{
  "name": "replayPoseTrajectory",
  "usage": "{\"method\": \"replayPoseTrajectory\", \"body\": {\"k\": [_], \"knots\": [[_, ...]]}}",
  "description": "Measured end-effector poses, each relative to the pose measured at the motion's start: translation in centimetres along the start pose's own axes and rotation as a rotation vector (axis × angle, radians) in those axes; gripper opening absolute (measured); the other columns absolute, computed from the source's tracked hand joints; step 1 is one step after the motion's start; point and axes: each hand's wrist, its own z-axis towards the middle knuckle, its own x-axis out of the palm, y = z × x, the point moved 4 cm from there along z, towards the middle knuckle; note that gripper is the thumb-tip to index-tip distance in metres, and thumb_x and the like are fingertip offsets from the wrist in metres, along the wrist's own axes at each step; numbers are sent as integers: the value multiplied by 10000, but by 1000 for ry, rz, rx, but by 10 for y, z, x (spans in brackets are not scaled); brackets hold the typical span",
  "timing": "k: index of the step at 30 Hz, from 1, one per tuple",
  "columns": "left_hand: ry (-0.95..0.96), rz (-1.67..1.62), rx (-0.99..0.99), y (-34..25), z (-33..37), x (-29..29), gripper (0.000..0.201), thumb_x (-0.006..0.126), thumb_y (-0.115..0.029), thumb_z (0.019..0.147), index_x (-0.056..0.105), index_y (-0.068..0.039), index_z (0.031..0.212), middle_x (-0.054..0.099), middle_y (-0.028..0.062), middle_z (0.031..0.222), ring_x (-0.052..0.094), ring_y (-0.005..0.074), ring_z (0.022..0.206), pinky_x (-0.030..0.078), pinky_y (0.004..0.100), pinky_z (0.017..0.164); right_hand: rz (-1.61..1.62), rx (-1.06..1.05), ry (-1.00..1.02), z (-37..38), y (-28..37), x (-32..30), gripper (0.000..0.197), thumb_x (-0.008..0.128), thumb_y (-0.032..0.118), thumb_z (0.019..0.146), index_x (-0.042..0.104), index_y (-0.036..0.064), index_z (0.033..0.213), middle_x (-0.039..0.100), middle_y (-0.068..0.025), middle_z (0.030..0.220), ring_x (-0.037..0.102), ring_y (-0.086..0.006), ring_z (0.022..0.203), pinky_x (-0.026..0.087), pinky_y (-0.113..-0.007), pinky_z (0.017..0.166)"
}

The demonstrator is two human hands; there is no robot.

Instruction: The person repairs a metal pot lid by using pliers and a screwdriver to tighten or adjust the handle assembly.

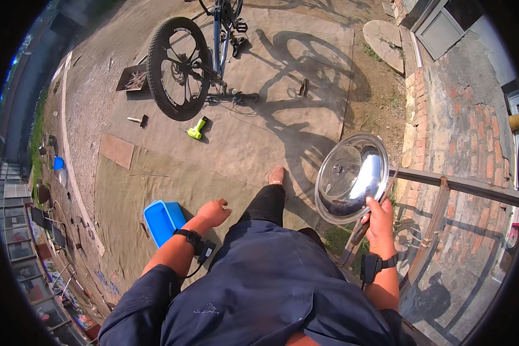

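Observation:
My right hand [379, 224] grips a shiny round metal basin [335, 173] by its near rim, fingers and thumb closed on the edge. The basin is tilted, and its polished inside catches the sun. Nothing is in my left hand [214, 212], whose fingers are loosely bent and partly apart. Close to my left forearm, a blue plastic tub [155, 222] rests on the ground cloth. Each wrist wears a black strap with a small device.
Ahead stands a bicycle [216, 46], seemingly upside down, its wheel [151, 69] toward me. A yellow-green power drill [196, 128], a hammer [138, 120] and a tool tray [132, 79] lie nearby. Right, a metal frame [458, 185] stands before a brick wall [473, 132].

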Motion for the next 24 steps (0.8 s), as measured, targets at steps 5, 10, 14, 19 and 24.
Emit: {"method": "replayPoseTrajectory", "body": {"k": [5, 10, 14, 19, 24], "knots": [[-55, -4, 110, -110, 124, -140, 472, 619, -358, 908, 630, -31, 1247, 749, 170, 989, 698, 354, 954, 541, 441, 846, 119, 91, -109, 99, 64, 36, 205, 622, 84, 930, 611, 61, 1133, 621, -3, 875, 501, -72, 519, 428, -229, 440], [-82, 43, 155, -191, 219, -215, 461, 617, -374, 916, 635, -34, 1226, 743, 181, 970, 690, 373, 941, 541, 456, 818, 197, 202, -111, 210, 102, 51, 146, 643, 108, 924, 596, 69, 1055, 586, 0, 829, 508, -87, 524, 434, -238, 455], [-63, 93, 82, -237, 308, -238, 487, 624, -413, 910, 638, -27, 1208, 738, 182, 960, 688, 380, 943, 538, 449, 836, 228, 258, -128, 326, 113, 67, 127, 660, 119, 914, 570, 87, 998, 559, -1, 787, 508, -104, 507, 443, -260, 449], [-26, 59, -9, -273, 401, -228, 513, 641, -445, 895, 639, -24, 1187, 733, 176, 959, 687, 372, 974, 534, 439, 865, 344, 385, -185, 429, 96, 86, 124, 644, 86, 920, 563, 92, 1014, 559, 2, 777, 503, -112, 484, 446, -273, 444], [95, 97, -46, -321, 522, -222, 553, 639, -444, 893, 622, -19, 1245, 683, 221, 1184, 649, 366, 1123, 514, 442, 967, 404, 456, -231, 500, 52, 104, 156, 628, 61, 922, 556, 92, 1057, 583, -2, 799, 503, -113, 495, 443, -279, 463]]}}
